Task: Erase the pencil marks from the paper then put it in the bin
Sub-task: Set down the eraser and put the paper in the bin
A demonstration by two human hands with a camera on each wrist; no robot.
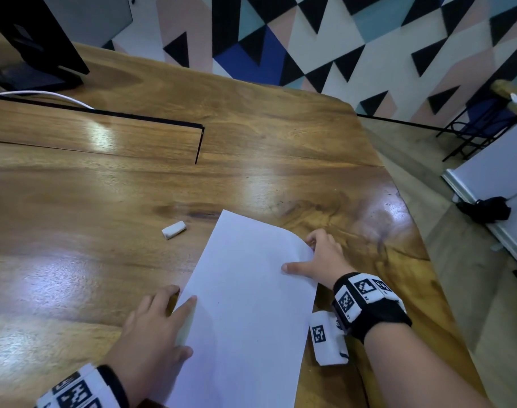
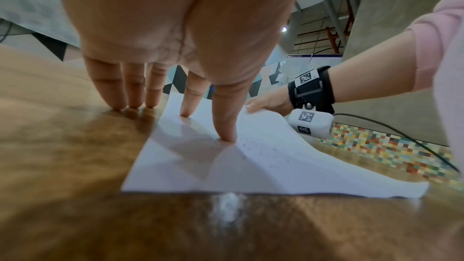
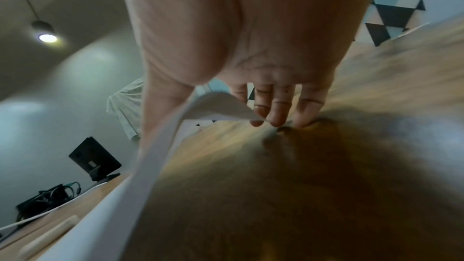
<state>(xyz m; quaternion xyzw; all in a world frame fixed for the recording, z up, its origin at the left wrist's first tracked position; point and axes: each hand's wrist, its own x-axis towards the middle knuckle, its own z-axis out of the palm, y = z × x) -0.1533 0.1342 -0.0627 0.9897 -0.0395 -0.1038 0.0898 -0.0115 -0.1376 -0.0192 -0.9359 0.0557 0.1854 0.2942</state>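
Observation:
A white sheet of paper [image 1: 245,304] lies on the wooden table [image 1: 104,260], close to me; I can make out no pencil marks on it. My left hand [image 1: 169,322] presses its left edge flat with straight index finger and thumb [image 2: 226,126], while its other fingers [image 2: 133,94] rest on the wood. My right hand [image 1: 319,257] pinches the far right corner, thumb on top and fingers [image 3: 276,110] underneath, so that the paper [image 3: 155,166] curls up off the table there. A small white eraser [image 1: 174,230] lies loose to the left of the sheet. No bin is in view.
A black monitor stand [image 1: 36,45] and a white cable [image 1: 45,94] sit at the far left. A dark-edged flap [image 1: 198,142] is set into the tabletop. The table's rounded right edge [image 1: 413,231] drops to the floor, where a white board [image 1: 493,178] leans.

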